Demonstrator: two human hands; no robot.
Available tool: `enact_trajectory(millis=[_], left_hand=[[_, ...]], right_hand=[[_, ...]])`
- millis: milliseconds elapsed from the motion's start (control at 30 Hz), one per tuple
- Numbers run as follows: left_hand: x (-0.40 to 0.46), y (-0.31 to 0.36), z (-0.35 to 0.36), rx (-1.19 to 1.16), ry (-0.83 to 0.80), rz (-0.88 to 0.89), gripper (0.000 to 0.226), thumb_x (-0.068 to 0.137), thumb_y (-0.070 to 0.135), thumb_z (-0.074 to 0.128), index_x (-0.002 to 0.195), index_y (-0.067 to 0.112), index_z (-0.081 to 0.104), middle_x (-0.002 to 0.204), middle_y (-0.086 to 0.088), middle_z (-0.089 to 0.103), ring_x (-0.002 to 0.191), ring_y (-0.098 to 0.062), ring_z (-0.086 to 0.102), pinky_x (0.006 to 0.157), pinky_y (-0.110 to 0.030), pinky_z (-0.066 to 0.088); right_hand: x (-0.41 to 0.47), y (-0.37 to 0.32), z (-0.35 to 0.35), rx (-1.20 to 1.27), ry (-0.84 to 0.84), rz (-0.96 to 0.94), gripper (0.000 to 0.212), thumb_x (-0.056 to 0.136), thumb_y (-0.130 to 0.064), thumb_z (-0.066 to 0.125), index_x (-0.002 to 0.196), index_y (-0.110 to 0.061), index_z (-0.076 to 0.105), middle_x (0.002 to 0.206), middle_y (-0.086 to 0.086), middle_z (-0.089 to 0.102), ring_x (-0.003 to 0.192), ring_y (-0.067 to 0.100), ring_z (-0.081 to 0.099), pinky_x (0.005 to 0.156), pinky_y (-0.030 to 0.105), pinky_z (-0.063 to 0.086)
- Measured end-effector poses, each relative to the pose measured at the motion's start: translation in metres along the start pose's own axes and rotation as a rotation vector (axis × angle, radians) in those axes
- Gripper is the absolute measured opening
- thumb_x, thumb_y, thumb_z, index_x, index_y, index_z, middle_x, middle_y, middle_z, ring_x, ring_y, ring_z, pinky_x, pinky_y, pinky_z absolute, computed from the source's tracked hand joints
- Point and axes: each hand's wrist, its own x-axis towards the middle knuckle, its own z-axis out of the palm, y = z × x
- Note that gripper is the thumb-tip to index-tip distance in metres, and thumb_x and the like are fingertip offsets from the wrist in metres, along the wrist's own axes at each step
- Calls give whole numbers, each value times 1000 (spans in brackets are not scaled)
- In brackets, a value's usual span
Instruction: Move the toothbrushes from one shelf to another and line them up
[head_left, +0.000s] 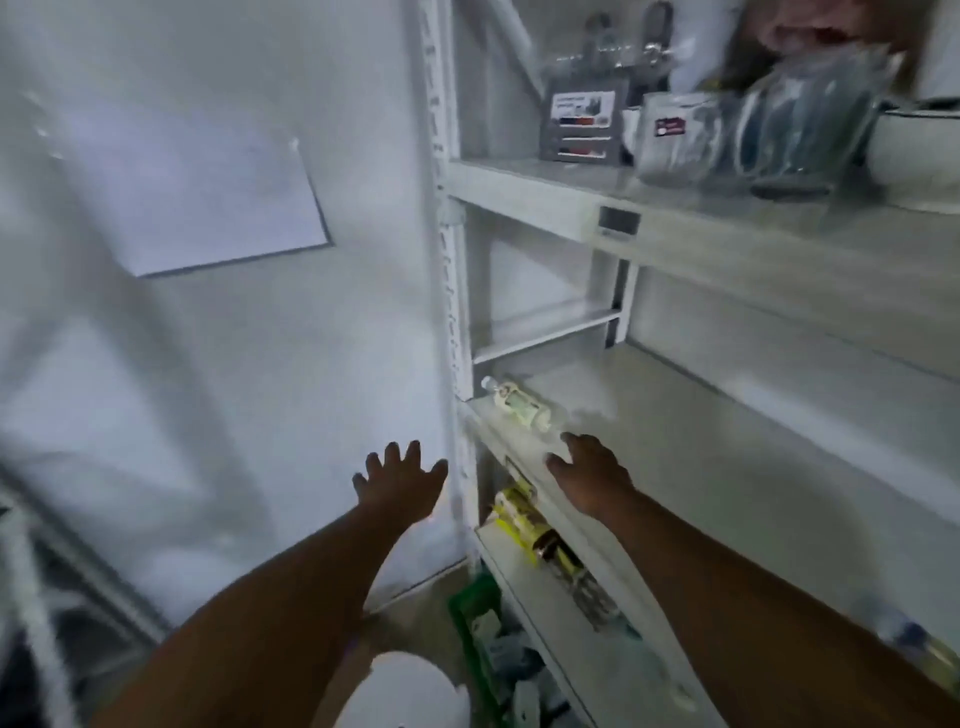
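Observation:
A white metal shelf unit fills the right half of the head view. On its top shelf (519, 182) stand clear plastic packs (810, 130) with blurred blue-grey contents; I cannot tell if they are toothbrushes. The middle shelf (727, 441) is mostly bare, with a small pale bottle (514, 402) lying at its left front corner. My right hand (587, 467) rests over the middle shelf's front edge, fingers apart, holding nothing, just right of the bottle. My left hand (400, 475) is spread open in the air left of the shelf post, empty.
A lower shelf holds yellow-green packs (519, 519). A green basket (478, 608) of items sits on the floor below. A grey card display (582, 124) stands on the top shelf. A white wall with a pinned sheet (192, 192) is at left. A white round object (405, 691) lies near my feet.

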Motion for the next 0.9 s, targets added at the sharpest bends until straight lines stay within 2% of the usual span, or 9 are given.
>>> enact_trajectory(millis=[167, 300, 367, 433, 500, 567, 667, 767, 900], left_hand=[[-21, -124, -24, -87, 33, -308, 65, 92, 59, 26, 150, 28, 23, 158, -4, 21, 143, -34, 22, 112, -52, 22], [-71, -218, -31, -209, 5, -522, 54, 97, 41, 33, 149, 25, 26, 157, -12, 20, 141, -39, 24, 114, -52, 27], [-98, -258, -24, -322, -18, -644, 64, 93, 49, 40, 148, 18, 30, 154, -14, 28, 139, -37, 32, 113, -48, 32], [-149, -301, -16, -389, -2, -827, 80, 82, 64, 40, 145, 17, 35, 151, -15, 33, 135, -37, 39, 110, -46, 36], [-184, -304, -24, -449, -43, -891, 75, 86, 62, 35, 147, 19, 32, 152, -17, 27, 138, -38, 32, 114, -47, 31], [-246, -303, -29, -408, -10, -1059, 60, 99, 48, 28, 152, 22, 20, 158, -16, 14, 146, -38, 16, 119, -48, 18], [-327, -313, -25, -405, 83, -1319, 65, 100, 52, 21, 154, 19, 9, 161, -14, 5, 149, -35, 6, 120, -45, 9], [-397, -321, -16, -423, 179, -1496, 68, 99, 51, 25, 154, 14, 11, 160, -13, 10, 147, -37, 10, 118, -45, 13], [-481, -334, -2, -351, 377, -1732, 61, 94, 55, 32, 144, 20, 31, 151, -8, 27, 136, -35, 30, 107, -50, 31]], right_hand=[[16, -127, 64, -27, -159, -276, 56, 96, -47, 39, 147, -24, 36, 153, 7, 34, 139, 28, 36, 112, 39, 32], [-2, -227, 126, -71, -351, -533, 54, 97, -46, 40, 147, -25, 38, 152, 7, 36, 139, 28, 36, 114, 38, 31], [-24, -273, 150, -46, -501, -626, 55, 96, -43, 42, 147, -23, 38, 150, 9, 38, 138, 29, 38, 114, 39, 33], [-76, -327, 179, -80, -703, -808, 51, 96, -38, 44, 144, -19, 43, 146, 10, 45, 134, 30, 43, 111, 38, 36], [-108, -350, 196, -89, -792, -923, 47, 96, -39, 43, 139, -20, 48, 145, 11, 47, 131, 29, 47, 109, 38, 39], [-171, -372, 213, -149, -919, -1076, 51, 95, -45, 42, 143, -28, 44, 153, 7, 37, 135, 27, 42, 108, 37, 37], [-246, -385, 226, -200, -1015, -1299, 57, 96, -46, 42, 149, -27, 34, 157, 3, 27, 140, 27, 36, 107, 35, 37], [-303, -390, 242, -281, -1018, -1494, 59, 96, -45, 42, 151, -26, 31, 157, 5, 26, 143, 26, 29, 115, 38, 29], [-369, -401, 262, -326, -987, -1648, 59, 94, -42, 43, 149, -24, 32, 152, 5, 32, 139, 27, 33, 111, 40, 33]])
